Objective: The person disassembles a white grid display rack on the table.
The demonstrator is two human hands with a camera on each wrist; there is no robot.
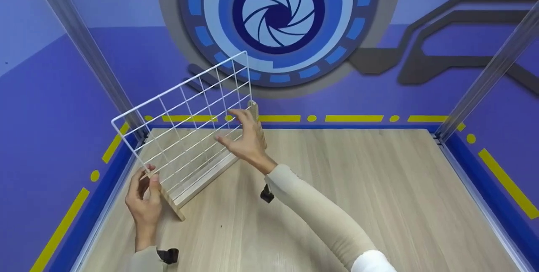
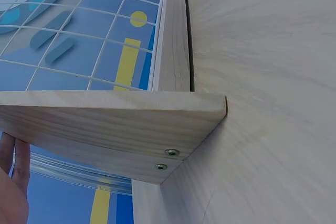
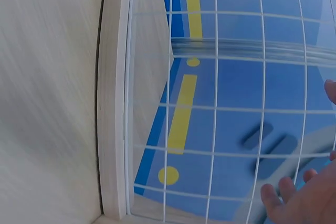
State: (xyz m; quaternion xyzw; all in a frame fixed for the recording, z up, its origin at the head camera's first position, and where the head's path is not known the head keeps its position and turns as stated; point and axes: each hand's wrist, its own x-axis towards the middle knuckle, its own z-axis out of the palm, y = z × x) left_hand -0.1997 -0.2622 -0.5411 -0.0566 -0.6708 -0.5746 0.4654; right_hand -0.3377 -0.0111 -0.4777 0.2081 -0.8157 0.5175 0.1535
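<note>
A white wire grid panel (image 1: pixel 181 85) stands tilted in a light wooden stand at the left of the table. Its lower edge runs along a wooden base bar (image 1: pixel 206 182) between two wooden end pieces. My left hand (image 1: pixel 145 204) pinches the upper part of the near end piece (image 1: pixel 172 204), thumb on one side and fingers on the other. Two metal screws (image 2: pixel 171 152) show in that end piece in the left wrist view. By the far end piece (image 1: pixel 254 110), my right hand (image 1: pixel 246 141) has its fingers spread in front of the grid.
The wood-grain tabletop (image 1: pixel 358 188) extends to the right of the stand. Blue walls with yellow dashes (image 1: pixel 353 118) enclose it behind and at both sides. Metal posts (image 1: pixel 90 40) rise at the back corners. Small black devices (image 1: pixel 169 256) sit at both wrists.
</note>
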